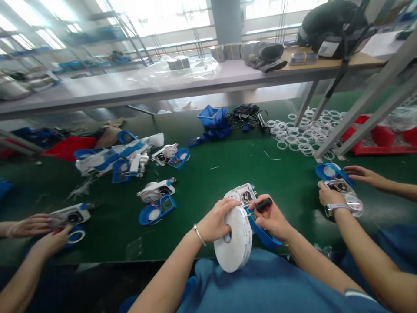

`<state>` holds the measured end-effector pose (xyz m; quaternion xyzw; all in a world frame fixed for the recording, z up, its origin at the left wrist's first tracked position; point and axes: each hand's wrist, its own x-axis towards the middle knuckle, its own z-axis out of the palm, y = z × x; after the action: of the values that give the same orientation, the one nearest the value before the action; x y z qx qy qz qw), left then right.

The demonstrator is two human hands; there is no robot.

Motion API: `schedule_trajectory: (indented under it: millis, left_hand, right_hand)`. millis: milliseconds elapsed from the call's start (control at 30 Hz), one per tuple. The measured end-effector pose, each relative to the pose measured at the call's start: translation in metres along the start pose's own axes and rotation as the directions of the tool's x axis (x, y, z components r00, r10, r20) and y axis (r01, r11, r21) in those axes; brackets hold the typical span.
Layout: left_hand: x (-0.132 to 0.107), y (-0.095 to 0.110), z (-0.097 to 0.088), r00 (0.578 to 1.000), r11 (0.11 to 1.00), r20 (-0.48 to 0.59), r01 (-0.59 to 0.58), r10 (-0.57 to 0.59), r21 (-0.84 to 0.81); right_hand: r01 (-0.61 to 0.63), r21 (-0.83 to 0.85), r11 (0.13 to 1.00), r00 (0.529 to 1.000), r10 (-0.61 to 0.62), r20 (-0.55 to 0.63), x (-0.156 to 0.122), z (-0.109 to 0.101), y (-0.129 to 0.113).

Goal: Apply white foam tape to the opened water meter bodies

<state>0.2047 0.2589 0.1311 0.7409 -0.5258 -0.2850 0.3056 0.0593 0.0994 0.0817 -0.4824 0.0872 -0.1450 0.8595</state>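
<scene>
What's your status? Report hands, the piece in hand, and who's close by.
Left hand grips white tape roll. Right hand holds black tool at blue-white device. Co-workers' hands work either side, apart.

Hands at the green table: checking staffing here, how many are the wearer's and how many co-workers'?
Wearer's: 2, left hand on the tape roll, right hand on the black part
Co-worker's hands at left: 2
Co-worker's hands at right: 2
Total: 6
</scene>
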Motion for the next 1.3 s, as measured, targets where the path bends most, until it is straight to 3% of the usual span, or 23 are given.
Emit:
schedule_trajectory:
  millis: [67, 167, 467, 567, 667, 800, 967, 1133, 1200, 1300]
  left_hand:
    - [-0.003, 0.002, 0.000, 1.000, 0.999, 0.019, -0.003, 0.002, 0.047]
    - [-0.006, 0.006, 0.000, 0.999, 0.995, 0.049, -0.022, 0.017, 0.095]
    - [0.001, 0.018, 0.005, 0.985, 0.983, 0.036, -0.173, 0.171, 0.066]
    - [0.007, 0.018, 0.002, 0.990, 0.989, 0.034, -0.136, 0.134, 0.054]
    - [0.013, 0.016, -0.003, 0.988, 0.989, 0.103, -0.124, 0.115, 0.084]
    - [0.017, 0.014, -0.010, 0.986, 0.985, 0.120, -0.129, 0.115, 0.118]
    - [0.014, 0.010, -0.019, 0.993, 0.986, 0.094, -0.086, 0.073, 0.143]
    - [0.016, 0.004, -0.032, 0.987, 0.975, 0.102, -0.139, 0.123, 0.171]
    - [0.018, 0.002, -0.038, 0.977, 0.964, 0.145, -0.182, 0.155, 0.195]
    - [0.021, 0.002, -0.044, 0.964, 0.948, 0.208, -0.214, 0.166, 0.237]
  right_hand:
    - [-0.020, -0.039, 0.999, 1.000, 0.020, 0.018, -0.003, 0.003, -0.001]
    - [-0.053, -0.059, 0.997, 0.997, 0.050, -0.052, -0.002, 0.008, 0.004]
    - [-0.064, 0.124, 0.990, 0.966, 0.093, -0.242, 0.021, 0.012, 0.010]
    - [-0.076, 0.142, 0.987, 0.968, 0.107, -0.227, 0.025, 0.012, 0.011]
    - [-0.089, 0.116, 0.989, 0.982, 0.107, -0.158, 0.026, 0.010, 0.012]
    - [-0.202, 0.091, 0.975, 0.978, 0.206, -0.036, 0.023, -0.003, 0.012]
    - [-0.161, -0.222, 0.962, 0.986, 0.168, 0.014, 0.008, -0.025, 0.007]
    - [-0.053, -0.510, 0.858, 0.982, 0.137, 0.129, 0.001, -0.028, 0.004]
    - [0.014, -0.561, 0.828, 0.988, 0.073, 0.133, 0.003, -0.026, 0.004]
    - [0.032, -0.521, 0.853, 0.994, 0.029, 0.108, 0.006, -0.025, 0.005]
